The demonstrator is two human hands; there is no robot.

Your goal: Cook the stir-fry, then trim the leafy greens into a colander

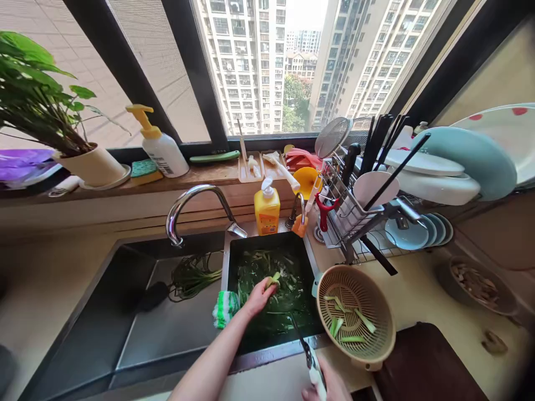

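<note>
L hand (258, 298) grips greens (273, 280); R hand (331, 388) half-cropped, knife (307, 353).

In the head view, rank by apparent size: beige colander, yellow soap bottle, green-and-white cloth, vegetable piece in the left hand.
1. beige colander
2. yellow soap bottle and green-and-white cloth: too alike to rank; bottle stands farther off
3. vegetable piece in the left hand

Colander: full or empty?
Nearly empty: the colander holds only a few green stalk pieces, and its perforated bottom is mostly bare.
</note>
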